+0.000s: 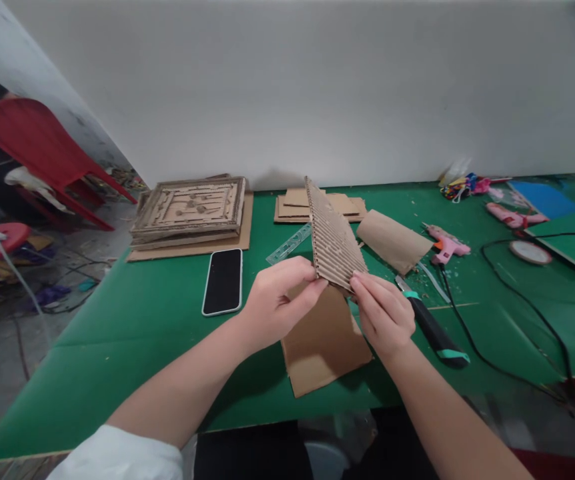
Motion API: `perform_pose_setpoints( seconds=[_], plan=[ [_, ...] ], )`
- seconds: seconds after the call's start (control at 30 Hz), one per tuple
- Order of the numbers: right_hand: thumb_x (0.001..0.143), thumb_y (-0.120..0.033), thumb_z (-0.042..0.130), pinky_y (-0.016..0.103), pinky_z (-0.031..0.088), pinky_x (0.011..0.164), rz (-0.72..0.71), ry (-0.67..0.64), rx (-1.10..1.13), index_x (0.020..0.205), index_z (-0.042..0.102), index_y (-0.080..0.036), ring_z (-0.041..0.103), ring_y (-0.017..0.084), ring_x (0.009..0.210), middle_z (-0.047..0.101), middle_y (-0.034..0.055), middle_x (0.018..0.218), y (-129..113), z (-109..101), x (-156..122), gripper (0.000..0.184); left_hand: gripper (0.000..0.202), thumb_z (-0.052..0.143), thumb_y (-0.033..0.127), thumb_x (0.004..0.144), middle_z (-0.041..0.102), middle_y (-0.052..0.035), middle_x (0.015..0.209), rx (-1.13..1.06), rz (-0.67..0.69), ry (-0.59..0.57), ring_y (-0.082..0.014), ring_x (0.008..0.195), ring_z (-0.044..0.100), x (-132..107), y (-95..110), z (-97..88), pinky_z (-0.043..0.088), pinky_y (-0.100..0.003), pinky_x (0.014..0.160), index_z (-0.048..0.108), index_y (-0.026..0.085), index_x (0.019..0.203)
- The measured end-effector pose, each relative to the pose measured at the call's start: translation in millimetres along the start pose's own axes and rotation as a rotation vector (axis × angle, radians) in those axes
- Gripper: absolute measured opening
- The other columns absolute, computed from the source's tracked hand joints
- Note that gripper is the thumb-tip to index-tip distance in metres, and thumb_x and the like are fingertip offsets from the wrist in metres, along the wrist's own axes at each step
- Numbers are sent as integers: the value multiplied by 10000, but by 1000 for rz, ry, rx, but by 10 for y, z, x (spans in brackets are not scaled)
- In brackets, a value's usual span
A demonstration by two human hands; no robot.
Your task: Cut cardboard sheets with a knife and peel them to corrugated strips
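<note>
A piece of corrugated cardboard (pixel 335 240), its ridges bare, is raised above the table and tilted. My left hand (pixel 287 293) pinches its near left corner between thumb and fingers. At the near right edge, my right hand (pixel 382 307) is closed on the same piece. Beneath my hands lies a flat brown cardboard sheet (pixel 322 353). A utility knife (pixel 437 330) with a black and teal handle rests just right of my right hand. Behind it is a curled piece of brown paper or card (pixel 395 241). A clear ruler (pixel 290 243) lies partly behind the raised piece.
Stacked cardboard frames (pixel 192 207) stand at the back left, with a phone (pixel 222 281) in front. More cardboard pieces (pixel 287 210) lie by the wall. A pink glue gun (pixel 446 245) trails a black cable on the right, near a tape roll (pixel 530 252). A red chair (pixel 42 140) stands left.
</note>
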State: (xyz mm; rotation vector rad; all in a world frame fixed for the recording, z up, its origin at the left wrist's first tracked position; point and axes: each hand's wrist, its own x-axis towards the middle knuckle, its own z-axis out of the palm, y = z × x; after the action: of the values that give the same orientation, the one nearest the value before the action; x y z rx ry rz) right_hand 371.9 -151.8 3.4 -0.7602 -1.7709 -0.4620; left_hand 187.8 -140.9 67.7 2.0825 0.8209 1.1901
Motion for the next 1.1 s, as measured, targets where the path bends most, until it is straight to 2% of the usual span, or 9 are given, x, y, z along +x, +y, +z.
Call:
perform_pose_setpoints(
  seconds=[0.17,0.27,0.4,0.5,0.63,0.73,0.87,1.1],
  plan=[
    [801,-51,480,329,575,723,28,-29,26,1246,465,-223,633,196,914,672,64,968,-41,40,-54,478,173,479,224,810,612,-45,685,52,2,85,-139,662,560,-25,33,51,442,-256,618,568,177,669],
    [804,-48,460,315,572,717,71,-20,38,1233,474,-220,637,187,899,675,65,965,-60,42,-69,463,179,492,241,799,602,-29,653,14,-69,84,-128,618,545,-23,21,62,441,-246,602,569,174,651],
    [792,-28,453,303,567,717,119,-8,40,1198,499,-222,639,181,889,676,63,965,-64,11,-59,452,342,407,365,850,639,-48,699,-312,-272,-24,-158,690,586,-7,-71,59,463,-281,688,607,155,669],
    [777,-7,462,304,568,712,118,-21,64,1190,503,-209,636,183,896,672,78,977,-50,5,-53,461,464,359,462,853,638,-56,657,-496,-386,-3,-166,659,593,12,-128,58,470,-298,694,614,141,637],
    [785,-28,470,304,560,741,123,-131,111,1159,521,-190,625,180,930,660,90,1015,-37,14,-37,411,394,453,404,821,620,-45,575,-531,-532,60,-151,583,588,49,-136,56,471,-279,636,603,131,579],
    [778,-37,499,284,542,776,124,-216,112,1160,522,-188,622,162,927,664,75,999,-41,13,-12,412,347,461,341,803,602,-37,523,-647,-604,95,-146,518,578,72,-149,49,473,-278,585,598,125,568],
    [761,-34,533,261,524,769,111,-247,64,1157,532,-173,617,142,871,661,77,966,-49,10,32,420,320,463,306,771,584,-37,482,-756,-661,44,-150,500,575,75,-184,43,473,-276,572,583,128,533],
    [772,-64,522,251,512,714,85,-330,21,1042,589,-128,596,139,807,653,83,882,-30,-4,67,286,321,442,317,761,565,-20,477,-754,-734,5,-143,507,568,67,-170,52,470,-270,588,558,131,528]
  ],
)
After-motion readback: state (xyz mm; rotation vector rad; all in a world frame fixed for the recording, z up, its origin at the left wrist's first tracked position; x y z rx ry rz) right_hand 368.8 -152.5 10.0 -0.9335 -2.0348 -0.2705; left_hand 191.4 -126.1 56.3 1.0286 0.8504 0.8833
